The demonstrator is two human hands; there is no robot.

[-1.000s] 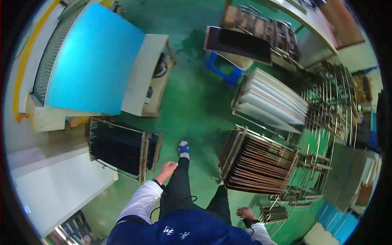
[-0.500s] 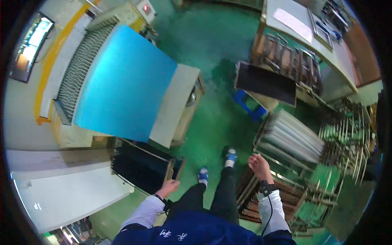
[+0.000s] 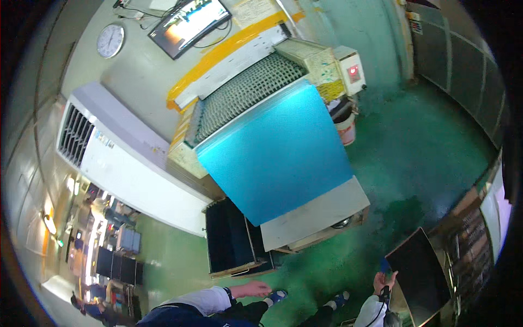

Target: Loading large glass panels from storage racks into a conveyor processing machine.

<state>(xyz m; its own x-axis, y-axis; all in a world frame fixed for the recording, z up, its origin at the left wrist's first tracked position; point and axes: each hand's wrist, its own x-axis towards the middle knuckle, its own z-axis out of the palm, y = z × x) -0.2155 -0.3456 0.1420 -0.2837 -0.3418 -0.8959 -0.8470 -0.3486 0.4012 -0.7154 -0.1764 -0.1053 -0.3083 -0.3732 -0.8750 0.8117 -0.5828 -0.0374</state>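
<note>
My left hand (image 3: 254, 289) is low in the view, over the floor beside my left shoe, its fingers loosely stretched and holding nothing I can see. The black framed rack (image 3: 230, 242) stands just beyond it, apart from the hand. At the lower right my right hand (image 3: 383, 283) has thumb and fingers apart. Its fingertips are at the left edge of a flat black panel (image 3: 422, 280) with a thin light rim; I cannot tell whether they touch it. A bright blue sheet (image 3: 278, 155) lies across the machine's front, partly over a pale board (image 3: 321, 215).
Behind the blue sheet is a mesh conveyor bed (image 3: 250, 92), with a switch box (image 3: 351, 71) at its right. A bucket (image 3: 347, 128) stands below that box. A tall white air conditioner (image 3: 141, 174) leans across the left in view. Metal racks (image 3: 471, 245) are at the right.
The view has swung left, bringing the clock and air conditioner into sight. My left hand has come away from the black rack; my right hand is now beside the black panel.
</note>
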